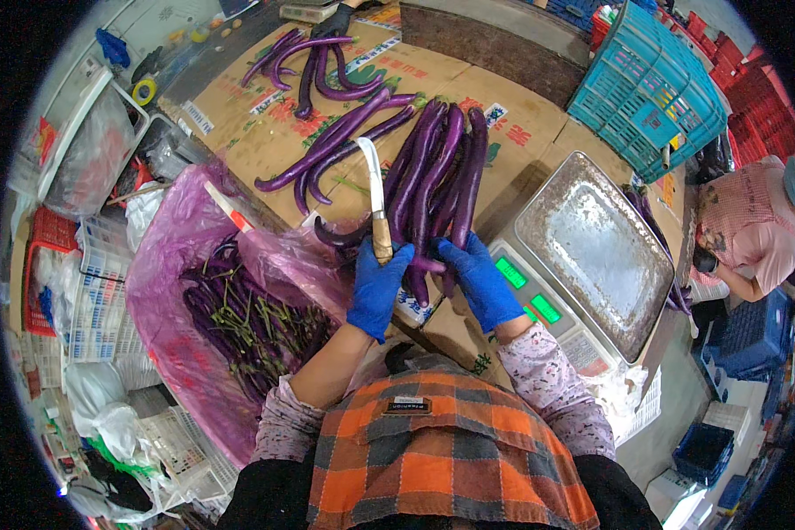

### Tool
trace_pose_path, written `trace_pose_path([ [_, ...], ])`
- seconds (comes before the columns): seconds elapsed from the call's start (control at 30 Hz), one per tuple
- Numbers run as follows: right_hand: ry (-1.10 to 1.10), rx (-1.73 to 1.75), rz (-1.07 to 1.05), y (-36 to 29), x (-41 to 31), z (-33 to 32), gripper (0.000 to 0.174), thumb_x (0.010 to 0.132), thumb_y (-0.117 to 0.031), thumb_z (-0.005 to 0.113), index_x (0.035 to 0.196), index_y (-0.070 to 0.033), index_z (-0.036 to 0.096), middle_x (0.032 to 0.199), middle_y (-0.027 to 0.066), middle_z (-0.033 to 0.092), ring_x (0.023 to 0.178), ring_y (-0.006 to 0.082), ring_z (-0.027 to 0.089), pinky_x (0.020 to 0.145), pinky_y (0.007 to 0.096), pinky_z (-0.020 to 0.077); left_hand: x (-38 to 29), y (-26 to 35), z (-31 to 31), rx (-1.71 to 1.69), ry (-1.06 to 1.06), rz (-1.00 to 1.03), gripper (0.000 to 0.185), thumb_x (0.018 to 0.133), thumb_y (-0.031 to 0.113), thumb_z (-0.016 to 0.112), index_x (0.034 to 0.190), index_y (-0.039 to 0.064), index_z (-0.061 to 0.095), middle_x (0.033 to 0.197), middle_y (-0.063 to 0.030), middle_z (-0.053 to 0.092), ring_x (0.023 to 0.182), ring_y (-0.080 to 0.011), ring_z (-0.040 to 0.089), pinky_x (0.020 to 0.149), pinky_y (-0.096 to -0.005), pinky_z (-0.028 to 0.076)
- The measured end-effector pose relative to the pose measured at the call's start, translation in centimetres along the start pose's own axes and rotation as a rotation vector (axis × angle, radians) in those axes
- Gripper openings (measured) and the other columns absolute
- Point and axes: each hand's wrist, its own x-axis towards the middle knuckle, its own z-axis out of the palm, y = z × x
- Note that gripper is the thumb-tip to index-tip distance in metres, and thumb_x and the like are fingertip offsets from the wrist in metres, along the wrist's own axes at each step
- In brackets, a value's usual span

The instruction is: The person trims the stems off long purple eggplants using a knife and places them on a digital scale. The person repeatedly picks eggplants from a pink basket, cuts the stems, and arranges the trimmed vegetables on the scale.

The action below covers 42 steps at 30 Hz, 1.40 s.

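Observation:
My left hand (377, 281), in a blue glove, is closed around the wooden handle of a curved-blade knife (375, 175), its blade pointing away from me. My right hand (477, 278), gloved in blue too, grips the lower end of a long purple eggplant (472, 179) at the right side of a bunch of eggplants (430, 175). The bunch lies on flattened cardboard (523, 112), stem ends away from me. More eggplants (331, 146) lie loosely to its left. A pink plastic bag (172, 265) at the left holds several eggplants and cut stems (258, 331).
A digital scale with a worn metal pan (589, 252) stands close to my right hand. Beyond it is a teal plastic crate (649, 93). A co-worker's dark-gloved hand (332, 23) is at the far edge by other eggplants; another person (748, 225) bends at the far right.

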Motion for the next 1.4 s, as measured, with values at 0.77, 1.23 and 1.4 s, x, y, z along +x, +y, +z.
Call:
trace_pose_path([
  [0.77, -0.183, 0.432, 0.226, -4.0, -0.2, -0.6, 0.044, 0.095, -0.027, 0.06, 0.129, 0.0, 0.052, 0.114, 0.0141, 0.064, 0.097, 0.022, 0.066, 0.088, 0.0324, 0.0533, 2.1, 5.5, 2.7, -0.187, -0.08, -0.063, 0.033, 0.079, 0.011, 0.076, 0.105, 0.007, 0.055, 0.083, 0.001, 0.056, 0.071, -0.0096, 0.056, 0.061, -0.0257, 0.048],
  [1.23, -0.037, -0.142, -0.2, -14.1, -8.1, -0.7, 0.05, 0.088, -0.018, 0.068, 0.13, 0.003, 0.051, 0.103, 0.0106, 0.068, 0.081, 0.0131, 0.063, 0.075, 0.0257, 0.0513, -5.2, 10.0, -6.1, -0.438, 0.114, 0.121, 0.02, 0.086, 0.003, 0.064, 0.105, 0.003, 0.056, 0.1, -0.0121, 0.065, 0.094, -0.0254, 0.065, 0.084, -0.0336, 0.053],
  [1.4, 0.111, -0.332, -0.197, -16.8, -14.2, -5.6, 0.06, 0.081, -0.017, 0.072, 0.134, 0.001, 0.05, 0.102, 0.011, 0.068, 0.078, 0.0132, 0.063, 0.072, 0.0256, 0.0515, -6.4, 10.8, -6.4, -0.39, 0.093, 0.119, 0.029, 0.089, 0.017, 0.063, 0.113, 0.003, 0.055, 0.104, -0.0114, 0.065, 0.087, -0.0204, 0.063, 0.078, -0.031, 0.052],
])
